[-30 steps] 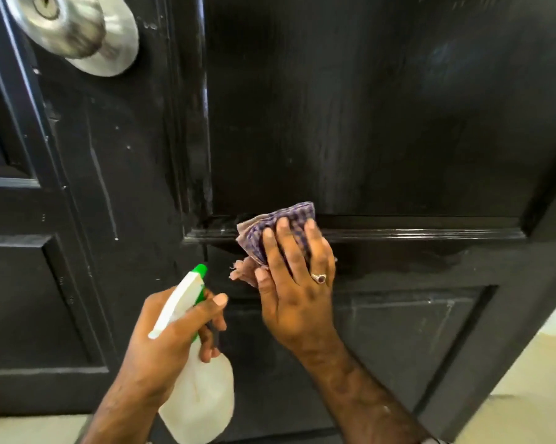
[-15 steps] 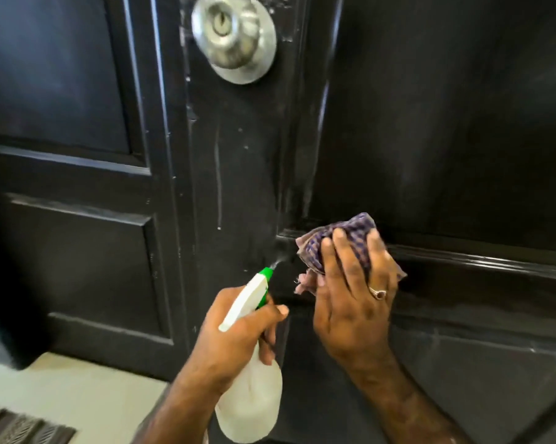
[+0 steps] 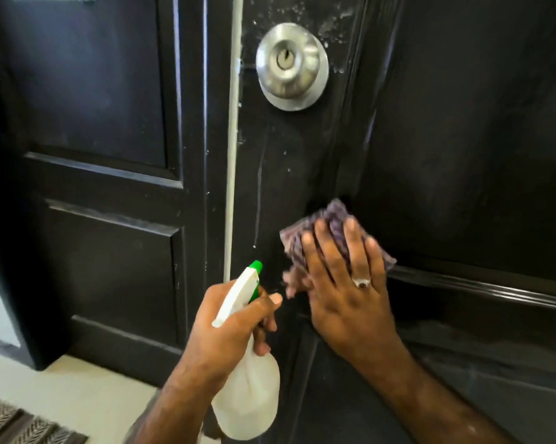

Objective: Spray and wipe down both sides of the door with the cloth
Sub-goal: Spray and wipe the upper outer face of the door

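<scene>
Lying at the far lower left, a woven mat (image 3: 20, 424) is showing on the pale floor (image 3: 87, 389), below a dark panelled door leaf (image 3: 110, 187) that is standing beside the one being cleaned. Moving right, the left hand (image 3: 228, 322) is wrapping its grip around the neck of a white spray bottle (image 3: 247, 389), fingers curling at the trigger and the green nozzle (image 3: 255, 265) pointing up toward the dark door (image 3: 462, 155). Above it, a round silver doorknob (image 3: 291, 65) with a keyhole is sitting on the door, with pale specks and streaks showing on the paint around and beneath it. Just right of the bottle, the right hand (image 3: 347, 290), wearing a ring (image 3: 362, 282), is pressing a purple checked cloth (image 3: 327, 229) flat against the door with straight, spread fingers, at the corner where the upright moulding is meeting the horizontal rail (image 3: 481, 285). The cloth is bunching under the fingertips, its lower edge looking blurred.
</scene>
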`<state>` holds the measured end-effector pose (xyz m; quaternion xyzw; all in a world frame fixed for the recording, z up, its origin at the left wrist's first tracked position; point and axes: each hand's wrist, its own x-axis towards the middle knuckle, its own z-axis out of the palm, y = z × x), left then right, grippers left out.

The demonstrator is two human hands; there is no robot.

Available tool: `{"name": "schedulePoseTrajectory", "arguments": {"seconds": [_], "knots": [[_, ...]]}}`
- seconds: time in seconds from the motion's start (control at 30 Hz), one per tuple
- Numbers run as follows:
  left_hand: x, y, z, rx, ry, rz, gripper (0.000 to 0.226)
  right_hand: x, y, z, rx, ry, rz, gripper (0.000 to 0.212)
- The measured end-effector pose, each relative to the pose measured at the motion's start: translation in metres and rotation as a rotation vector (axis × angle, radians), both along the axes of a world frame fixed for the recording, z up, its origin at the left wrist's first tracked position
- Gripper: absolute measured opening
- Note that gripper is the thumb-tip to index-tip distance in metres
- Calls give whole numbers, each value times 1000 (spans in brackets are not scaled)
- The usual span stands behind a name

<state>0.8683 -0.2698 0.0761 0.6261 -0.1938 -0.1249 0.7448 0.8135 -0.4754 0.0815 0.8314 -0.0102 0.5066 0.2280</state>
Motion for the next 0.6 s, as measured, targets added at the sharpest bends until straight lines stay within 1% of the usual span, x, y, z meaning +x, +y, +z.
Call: {"name": "schedulePoseTrajectory", "arguments": {"seconds": [0.07, 0.1, 0.17, 0.2, 0.27, 0.33, 0.4, 0.43, 0.47, 0.5, 0.57, 0.6], "knots": [[0, 6, 2, -13, 22, 11, 69, -7, -11, 2, -89, 26, 6, 71], [-1, 10, 2, -19, 23, 6, 62, -6, -8, 12, -76, -1, 13, 70], [-1, 17, 7, -43, -25, 20, 33, 10, 12, 42, 12, -87, 34, 69], [-1, 21, 8, -58, -53, 22, 23, 21, 26, 54, 55, -119, 54, 68], [2, 29, 14, -97, -112, 10, 27, 45, 53, 72, 65, -125, 104, 67], [10, 36, 17, -125, -95, 21, 32, 63, 69, 67, -45, -22, 123, 71], [17, 45, 18, -129, -49, 61, 38, 65, 71, 45, -219, 167, 124, 75], [18, 48, 20, -123, -52, 74, 35, 60, 64, 36, -266, 233, 124, 77], [20, 51, 22, -118, -73, 69, 31, 53, 55, 33, -268, 255, 124, 78], [20, 54, 24, -107, -98, 51, 28, 45, 44, 36, -238, 234, 119, 78], [22, 60, 28, -83, -109, 51, 27, 30, 29, 60, -137, 66, 94, 73], [24, 61, 29, -75, -107, 70, 23, 27, 26, 78, -76, -25, 74, 70]]}}
